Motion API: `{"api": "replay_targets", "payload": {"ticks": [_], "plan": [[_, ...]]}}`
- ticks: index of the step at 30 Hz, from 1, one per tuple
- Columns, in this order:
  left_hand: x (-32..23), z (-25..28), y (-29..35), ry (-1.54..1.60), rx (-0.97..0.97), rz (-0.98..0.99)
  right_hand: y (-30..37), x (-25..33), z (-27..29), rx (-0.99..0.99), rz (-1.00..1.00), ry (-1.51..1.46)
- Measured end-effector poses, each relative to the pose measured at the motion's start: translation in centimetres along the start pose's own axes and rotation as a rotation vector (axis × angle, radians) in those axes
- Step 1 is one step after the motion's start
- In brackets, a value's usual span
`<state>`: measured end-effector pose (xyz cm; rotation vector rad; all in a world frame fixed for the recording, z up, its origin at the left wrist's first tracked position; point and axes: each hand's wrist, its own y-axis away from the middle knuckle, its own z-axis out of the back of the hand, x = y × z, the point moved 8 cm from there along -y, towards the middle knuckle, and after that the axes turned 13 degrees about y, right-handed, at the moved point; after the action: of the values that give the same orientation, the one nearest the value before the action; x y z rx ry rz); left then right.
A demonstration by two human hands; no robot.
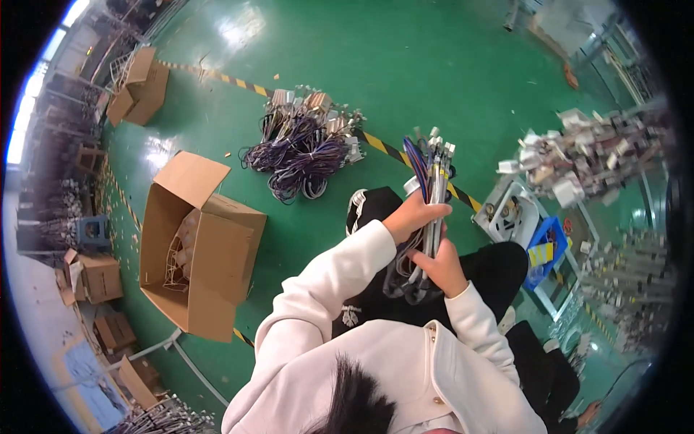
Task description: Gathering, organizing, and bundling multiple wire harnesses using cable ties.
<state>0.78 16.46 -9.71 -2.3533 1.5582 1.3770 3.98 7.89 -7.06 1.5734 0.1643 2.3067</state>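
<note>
Cable bundle (428,195) gripped in both hands, held roughly upright over the lap, white connector ends at top, purple and grey wires looping down below the hands. Left hand (413,215) wrapped around the bundle's upper-middle, fingers closed on it, forearm in a cream sleeve coming up from lower left. Right hand (442,266) just below the left one, also closed around the bundle, thumb side up, short cream cuff behind it. Both arms bent, elbows low, hands nearly touching each other.

Under the hands: black trousers (499,267) and one black shoe (370,206) with white trim on the green floor (405,65).

Right of the hands: white tray (510,213) with small parts, beside it a blue bin (549,249) holding a yellow card. Further right and up, a heap of white-ended harnesses (585,155), blurred.

Left of the hands: big open brown cardboard box (199,249), flaps out, pale contents inside, can't tell what.

Beyond the hands: pile of purple coiled cables (303,148) with white connectors on the floor, lying across a yellow-black striped floor tape (383,147). Far upper left, another open brown carton (137,87). Smaller cartons along the far left edge, too distorted to detail.
</note>
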Motion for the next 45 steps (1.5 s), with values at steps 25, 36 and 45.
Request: {"api": "replay_targets", "payload": {"ticks": [25,36,45], "plan": [[-8.2,4.3,2.7,0.132,0.426,0.12,-5.9,3.1,5.4,-0.22,0.089,-0.574],[-0.7,-8.5,3.7,-0.309,0.514,0.162,8.6,3.9,14.1,-0.539,0.317,-0.541],[5.5,-14.1,5.8,-0.406,0.64,0.03,13.3,2.5,15.7,-0.896,0.192,-0.037]]}}
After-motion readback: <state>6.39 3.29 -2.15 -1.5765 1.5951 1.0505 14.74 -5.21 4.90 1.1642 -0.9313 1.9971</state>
